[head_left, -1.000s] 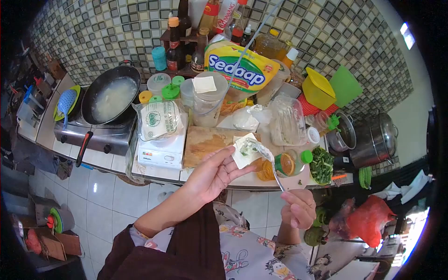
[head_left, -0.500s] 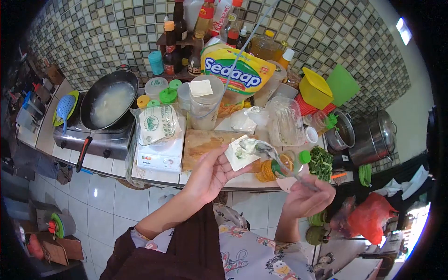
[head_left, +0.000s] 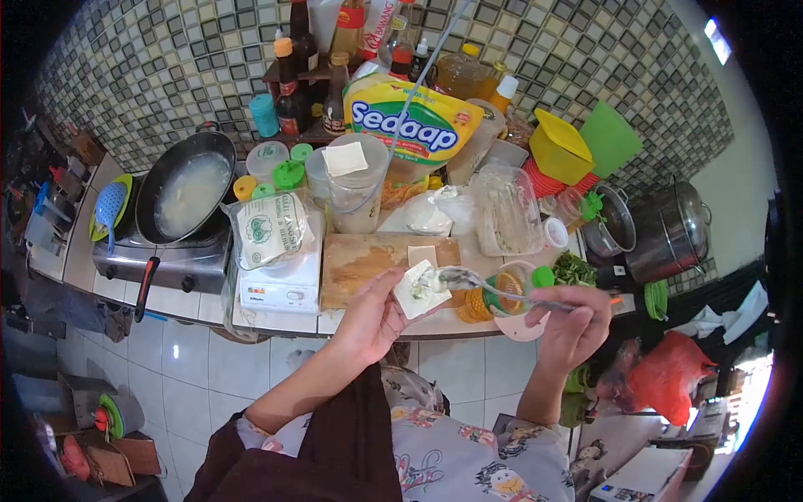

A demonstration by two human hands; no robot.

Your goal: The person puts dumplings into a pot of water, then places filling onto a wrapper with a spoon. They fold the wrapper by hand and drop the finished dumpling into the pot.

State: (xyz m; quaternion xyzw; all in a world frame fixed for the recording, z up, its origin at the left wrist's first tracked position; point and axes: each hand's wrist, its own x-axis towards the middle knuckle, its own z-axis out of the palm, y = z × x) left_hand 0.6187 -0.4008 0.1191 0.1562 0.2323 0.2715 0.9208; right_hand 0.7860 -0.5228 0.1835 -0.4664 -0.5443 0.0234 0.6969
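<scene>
Left hand (head_left: 376, 316): grip closed on dumpling wrapper (head_left: 418, 289), above counter's (head_left: 276, 318) front edge.
Right hand (head_left: 575, 322): grip closed on spoon (head_left: 493, 289); bowl touching wrapper's filling.

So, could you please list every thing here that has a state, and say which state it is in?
Left hand: holds the white square dumpling wrapper, flat, unfolded.
Right hand: grips the metal spoon, bowl on the wrapper.
Black wok: holds pale liquid.
Yellow plastic box: lid raised.
Wooden cutting board: one spare wrapper lies on it.
</scene>
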